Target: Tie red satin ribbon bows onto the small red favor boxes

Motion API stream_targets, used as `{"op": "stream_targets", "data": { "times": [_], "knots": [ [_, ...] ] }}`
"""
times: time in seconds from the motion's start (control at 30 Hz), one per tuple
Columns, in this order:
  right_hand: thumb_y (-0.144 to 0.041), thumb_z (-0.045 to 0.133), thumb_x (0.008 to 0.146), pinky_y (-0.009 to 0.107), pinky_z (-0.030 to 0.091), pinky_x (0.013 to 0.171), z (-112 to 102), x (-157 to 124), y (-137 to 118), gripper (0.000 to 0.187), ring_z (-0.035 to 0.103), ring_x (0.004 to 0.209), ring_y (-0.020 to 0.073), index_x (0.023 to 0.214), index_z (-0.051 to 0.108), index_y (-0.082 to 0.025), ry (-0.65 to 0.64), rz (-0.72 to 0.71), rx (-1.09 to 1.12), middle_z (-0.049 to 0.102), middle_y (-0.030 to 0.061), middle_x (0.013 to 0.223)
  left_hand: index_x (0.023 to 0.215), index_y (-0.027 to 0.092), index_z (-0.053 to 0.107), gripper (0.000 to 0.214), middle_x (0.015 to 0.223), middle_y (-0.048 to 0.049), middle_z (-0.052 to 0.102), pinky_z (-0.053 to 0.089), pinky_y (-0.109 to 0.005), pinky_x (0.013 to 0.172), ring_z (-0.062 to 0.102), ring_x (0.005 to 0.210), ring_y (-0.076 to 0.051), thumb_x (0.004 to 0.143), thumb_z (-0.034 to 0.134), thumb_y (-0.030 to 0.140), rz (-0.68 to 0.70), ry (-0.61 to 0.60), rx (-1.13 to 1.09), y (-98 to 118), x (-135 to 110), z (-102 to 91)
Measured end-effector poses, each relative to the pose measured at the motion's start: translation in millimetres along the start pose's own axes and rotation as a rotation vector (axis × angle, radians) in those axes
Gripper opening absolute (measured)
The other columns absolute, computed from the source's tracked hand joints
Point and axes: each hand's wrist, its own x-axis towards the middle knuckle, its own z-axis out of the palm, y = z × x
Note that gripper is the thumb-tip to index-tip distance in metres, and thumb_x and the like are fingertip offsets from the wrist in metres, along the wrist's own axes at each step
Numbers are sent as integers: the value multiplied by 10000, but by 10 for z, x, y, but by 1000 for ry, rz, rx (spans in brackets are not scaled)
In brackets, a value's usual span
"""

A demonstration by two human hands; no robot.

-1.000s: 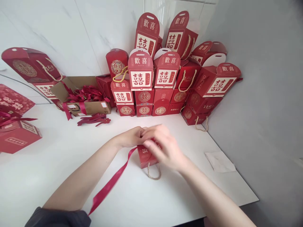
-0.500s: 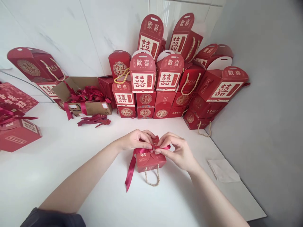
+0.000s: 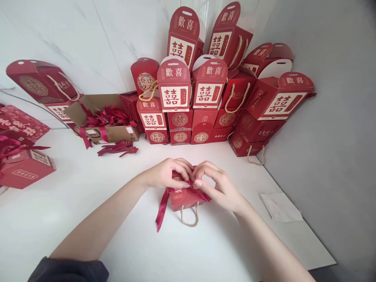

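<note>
A small red gift box point(image 3: 185, 203) with a twisted cord handle point(image 3: 189, 225) stands on the white table in front of me. A dark red ribbon point(image 3: 162, 211) runs across its top, one tail hanging over the left side and a shorter end at the right. My left hand point(image 3: 170, 173) rests over the box top, its fingers closed on the ribbon near the middle. From the other side my right hand point(image 3: 219, 186) pinches the ribbon close to the left fingertips. The fingers partly hide where the ribbon crosses.
Stacked red gift boxes point(image 3: 176, 96) line the back wall. An open cardboard box point(image 3: 117, 134) holds ribbons, with more loose ribbons point(image 3: 117, 149) before it. Another ribboned box point(image 3: 29, 168) stands at the left. A white tissue point(image 3: 280, 207) lies near the right edge.
My right fingers have moved in towards the left fingertips, over the ribbon's middle. The ribbon's right end now droops down over the box instead of sticking out sideways.
</note>
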Motion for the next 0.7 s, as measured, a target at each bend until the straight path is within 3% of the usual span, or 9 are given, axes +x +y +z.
{"op": "stream_targets", "data": {
  "times": [0.07, 0.17, 0.33, 0.43, 0.53, 0.7],
  "knots": [
    [-298, 489, 970, 354, 472, 870, 40, 21, 57, 139, 594, 946, 197, 871, 545, -220, 104, 48, 24, 618, 70, 1007, 779, 198, 742, 48, 976, -70, 704, 498, -333, 896, 608, 1021, -212, 770, 695, 190, -13, 30, 186, 154, -29, 4],
    [-258, 454, 981, 345, 469, 888, 90, 37, 92, 104, 598, 948, 184, 962, 551, -224, 74, 64, 45, 629, 62, 1038, 794, 206, 732, 109, 1075, -39, 649, 513, -267, 802, 635, 911, -161, 789, 640, 148, -18, 75, 465, 325, -110, 36],
    [-196, 448, 973, 325, 499, 844, 119, 42, 58, 198, 621, 925, 172, 1091, 601, -242, 14, 95, 43, 660, 44, 1036, 853, 168, 680, 156, 968, -25, 656, 495, -222, 566, 610, 612, -76, 889, 530, 152, 201, 260, 968, 254, -231, 142],
    [-191, 488, 960, 342, 498, 897, 109, 51, 70, 230, 626, 1007, 184, 1087, 667, -259, 13, 47, 34, 664, 50, 1101, 896, 168, 679, 114, 869, -12, 669, 509, -194, 540, 625, 594, -69, 887, 567, 152, 352, 388, 1033, 114, -248, 198],
    [-198, 509, 957, 342, 506, 901, 91, 60, 94, 244, 638, 1008, 179, 1074, 705, -282, 46, 63, 43, 680, 41, 1099, 958, 196, 683, 134, 816, 4, 705, 555, -207, 611, 689, 693, -105, 861, 613, 135, 454, 514, 1053, 31, -242, 234],
    [-212, 568, 929, 342, 520, 862, 55, 48, 108, 190, 656, 954, 186, 998, 734, -272, 69, 72, 42, 703, 39, 1034, 956, 255, 701, 165, 790, 45, 745, 579, -232, 643, 722, 747, -128, 854, 634, 144, 529, 535, 1135, 22, -228, 242]
  ]
}}
